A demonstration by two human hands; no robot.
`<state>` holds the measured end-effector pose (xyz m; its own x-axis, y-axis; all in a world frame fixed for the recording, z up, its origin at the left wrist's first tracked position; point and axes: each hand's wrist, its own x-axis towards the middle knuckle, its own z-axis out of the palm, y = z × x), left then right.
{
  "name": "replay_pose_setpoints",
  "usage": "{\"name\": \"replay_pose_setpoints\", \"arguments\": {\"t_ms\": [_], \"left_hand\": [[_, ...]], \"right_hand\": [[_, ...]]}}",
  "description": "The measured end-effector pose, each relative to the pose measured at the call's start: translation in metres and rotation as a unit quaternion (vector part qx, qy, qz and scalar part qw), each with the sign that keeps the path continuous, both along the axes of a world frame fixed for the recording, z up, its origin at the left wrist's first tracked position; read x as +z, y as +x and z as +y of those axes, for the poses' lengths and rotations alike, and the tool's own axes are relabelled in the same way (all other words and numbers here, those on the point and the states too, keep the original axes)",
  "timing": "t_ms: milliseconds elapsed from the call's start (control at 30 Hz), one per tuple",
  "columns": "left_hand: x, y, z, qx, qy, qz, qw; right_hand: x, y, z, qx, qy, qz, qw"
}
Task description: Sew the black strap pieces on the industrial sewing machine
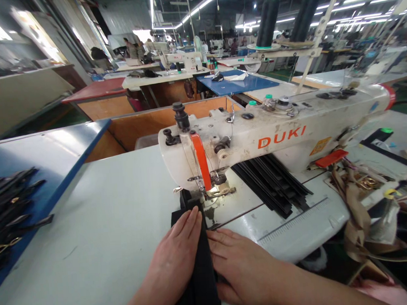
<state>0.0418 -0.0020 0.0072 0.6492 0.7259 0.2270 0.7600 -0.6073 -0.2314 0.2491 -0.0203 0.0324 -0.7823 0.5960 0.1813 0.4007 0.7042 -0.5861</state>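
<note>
A long black fabric strip (pixel 204 272) runs from the bottom edge up to the needle area of a white sewing machine (pixel 244 138). Flat on top of the strip lies my left hand (pixel 178 248), its fingers stretched out and pointing toward the presser foot (pixel 217 192). At the strip's right edge, my right hand (pixel 240 265) has bent fingers closed against the fabric; its fingertips are partly hidden. The strip's far end sits just left of the needle, beside an orange guard (pixel 201 162).
Several black strips (pixel 274 182) lie stacked under the machine arm. More black straps (pixel 15 205) with buckles rest on a blue table (pixel 68 147) at left. Tan straps (pixel 352 221) and hardware crowd the right side. Thread cones (pixel 267 19) stand behind the machine.
</note>
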Motion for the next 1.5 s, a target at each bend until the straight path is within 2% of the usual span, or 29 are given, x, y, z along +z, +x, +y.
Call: {"name": "replay_pose_setpoints", "arguments": {"t_ms": [200,433,600,733,867,967,1133,1500], "left_hand": [[0.006,0.004,0.003,-0.033,0.048,0.034,0.998],[0.007,0.003,0.006,-0.02,-0.027,0.039,0.999],[0.01,0.003,0.009,-0.008,-0.023,0.028,0.999],[0.01,0.003,0.01,0.007,-0.047,-0.028,0.998],[0.008,0.005,0.009,0.004,-0.05,-0.045,0.998],[0.007,0.006,0.007,0.011,-0.051,-0.061,0.997],[0.006,0.007,0.003,0.035,-0.043,-0.079,0.995],[0.002,0.028,0.014,0.011,-0.009,-0.1,0.995]], "right_hand": [[0.002,0.002,0.0,0.008,-0.016,-0.01,1.0],[-0.002,0.013,-0.008,0.041,0.012,-0.042,0.998],[-0.015,0.003,-0.011,-0.035,0.093,-0.01,0.995],[-0.019,-0.011,0.005,-0.112,0.171,-0.013,0.979],[-0.023,-0.016,0.023,-0.068,0.267,-0.042,0.96],[-0.026,-0.018,0.031,-0.041,0.301,-0.067,0.95],[-0.026,-0.019,0.036,-0.011,0.324,-0.077,0.943],[-0.022,0.003,0.05,0.014,0.325,-0.084,0.942]]}}
